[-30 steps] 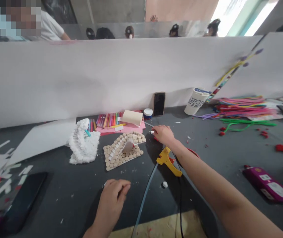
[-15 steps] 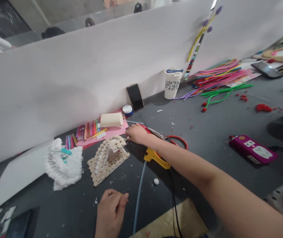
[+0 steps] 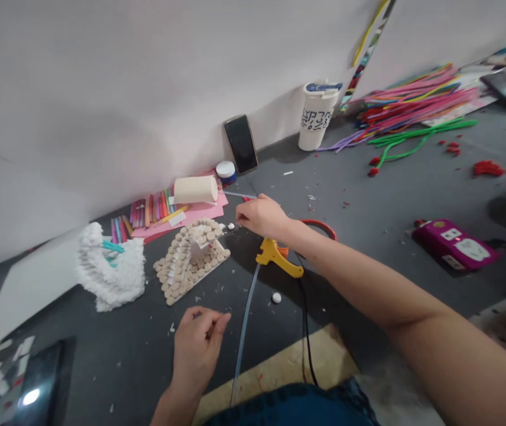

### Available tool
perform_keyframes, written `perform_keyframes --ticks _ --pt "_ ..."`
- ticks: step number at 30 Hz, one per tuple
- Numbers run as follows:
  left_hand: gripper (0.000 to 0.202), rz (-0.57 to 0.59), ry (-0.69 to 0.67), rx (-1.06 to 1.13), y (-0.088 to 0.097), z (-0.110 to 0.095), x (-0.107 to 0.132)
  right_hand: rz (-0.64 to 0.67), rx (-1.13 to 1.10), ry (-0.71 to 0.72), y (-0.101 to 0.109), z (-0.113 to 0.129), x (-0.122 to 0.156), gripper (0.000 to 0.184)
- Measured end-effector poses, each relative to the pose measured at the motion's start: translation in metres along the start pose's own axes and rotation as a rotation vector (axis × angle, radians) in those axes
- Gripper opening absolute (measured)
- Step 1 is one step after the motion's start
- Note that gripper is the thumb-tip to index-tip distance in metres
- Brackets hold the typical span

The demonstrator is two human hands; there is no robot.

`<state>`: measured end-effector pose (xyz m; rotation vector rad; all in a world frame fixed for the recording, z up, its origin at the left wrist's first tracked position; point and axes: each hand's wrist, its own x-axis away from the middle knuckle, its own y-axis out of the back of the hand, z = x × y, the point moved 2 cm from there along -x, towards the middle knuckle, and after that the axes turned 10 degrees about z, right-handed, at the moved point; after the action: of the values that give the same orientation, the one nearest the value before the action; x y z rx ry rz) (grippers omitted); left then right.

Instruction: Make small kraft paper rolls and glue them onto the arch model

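My right hand (image 3: 262, 217) hangs with curled fingers just above the dark tabletop (image 3: 346, 195), close to small white bits (image 3: 230, 226). Whether it holds anything small, I cannot tell. Behind it lies a red scissor handle (image 3: 319, 229), with the blades hidden. Below sits a yellow hot glue gun (image 3: 275, 257). My left hand (image 3: 198, 337) is near the table's front, fingers closed together, with nothing visible in them. Up and left of it is an arched model of cork discs (image 3: 188, 260) on a base. A fluffy white model (image 3: 109, 272) stands further left.
Coloured markers and a cream roll (image 3: 195, 189) lie on pink paper against a white board wall (image 3: 102, 89). A phone (image 3: 240, 144) and a cup (image 3: 315, 115) lean nearby. Pipe cleaners (image 3: 417, 109) and a magenta pouch (image 3: 454, 244) lie right, with a clear tube (image 3: 244, 331) and black cord near my hands.
The view has tilted down and my lap now shows. My right hand has lifted and shifted right, now covering the scissor blades. My left hand has opened slightly.
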<state>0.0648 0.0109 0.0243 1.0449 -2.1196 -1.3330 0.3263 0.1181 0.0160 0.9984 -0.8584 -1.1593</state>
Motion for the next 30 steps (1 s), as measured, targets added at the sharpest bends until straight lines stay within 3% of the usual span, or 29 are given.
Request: perform_keyframes --ticks 3,7,11,14,20,23,26,30 --pt "0.044 -0.027 -0.039 -0.026 -0.001 0.006 0.004 -0.043 -0.013 -0.041 0.013 0.004 0.022 0.033" --pt "0.019 -0.150 -0.097 -0.026 -0.001 0.013 0.005 -0.115 -0.041 -0.040 0.029 0.004 0.022 0.012" --pt "0.026 -0.161 -0.144 -0.021 0.001 0.014 0.006 -0.140 0.025 -0.038 0.046 0.010 -0.021 0.030" --pt "0.035 -0.165 -0.134 -0.038 0.003 0.015 0.016 -0.127 0.094 -0.007 0.053 0.023 -0.069 0.024" --pt "0.035 -0.252 -0.016 -0.065 0.011 0.025 0.047 0.030 0.206 -0.018 0.025 0.039 -0.145 0.060" --pt "0.035 -0.306 0.021 -0.040 0.017 0.029 0.055 0.103 0.233 -0.045 0.004 0.042 -0.157 0.078" --pt "0.035 -0.324 0.023 -0.010 0.019 0.029 0.056 0.112 0.244 -0.067 -0.003 0.047 -0.158 0.080" --pt "0.034 -0.329 -0.025 0.053 0.017 0.028 0.054 0.037 0.245 -0.088 0.029 0.053 -0.149 0.080"
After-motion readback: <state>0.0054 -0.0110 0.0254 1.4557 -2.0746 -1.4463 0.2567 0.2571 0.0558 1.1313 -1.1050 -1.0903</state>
